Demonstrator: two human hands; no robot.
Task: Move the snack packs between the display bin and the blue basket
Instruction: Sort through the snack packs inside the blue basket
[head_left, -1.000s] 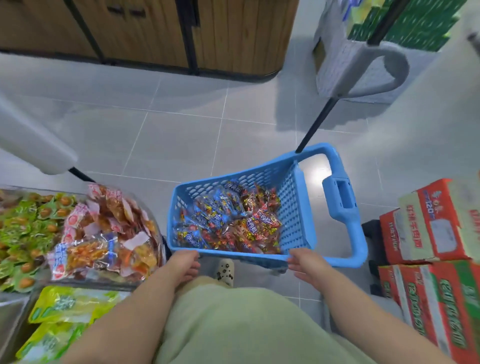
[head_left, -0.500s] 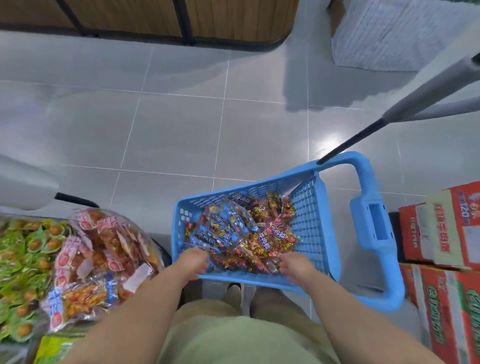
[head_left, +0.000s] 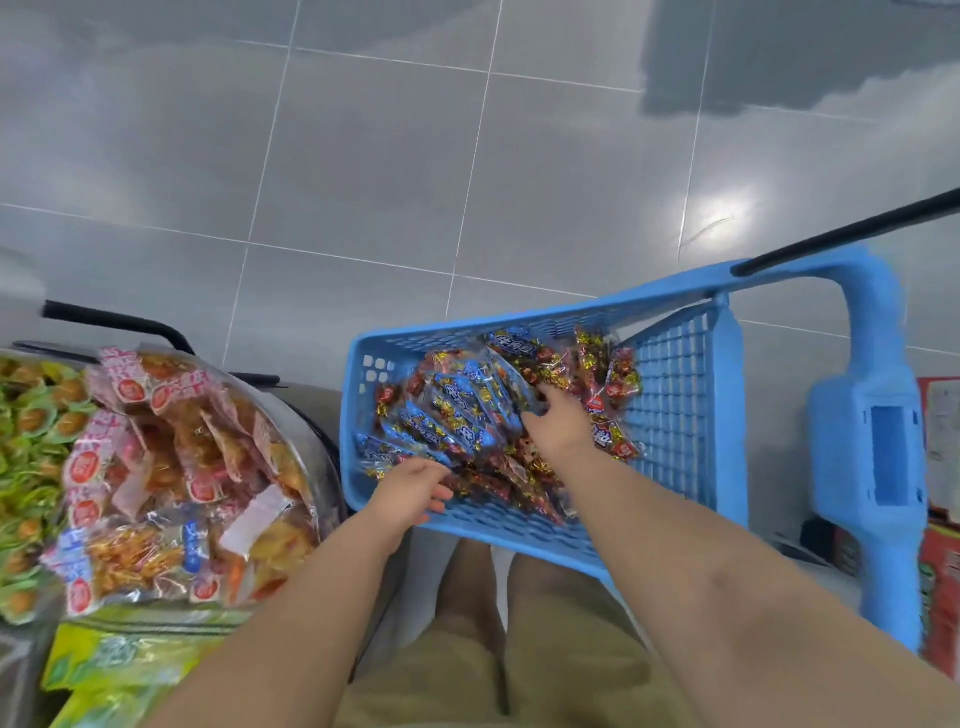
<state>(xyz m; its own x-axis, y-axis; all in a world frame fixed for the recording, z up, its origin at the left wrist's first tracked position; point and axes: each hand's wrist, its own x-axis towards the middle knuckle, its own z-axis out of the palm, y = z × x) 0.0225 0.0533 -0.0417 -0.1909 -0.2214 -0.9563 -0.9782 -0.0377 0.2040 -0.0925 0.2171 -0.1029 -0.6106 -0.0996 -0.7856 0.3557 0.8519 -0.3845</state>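
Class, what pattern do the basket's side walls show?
A blue grid of small square holes, clearest on the basket's right wall in the head view.

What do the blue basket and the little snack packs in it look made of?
The blue basket looks like moulded plastic with a fairly matt finish: one even colour, and walls pierced in a regular grid. The snack packs seem wrapped in glossy plastic film, perhaps foil-backed: they crinkle and throw bright glints.
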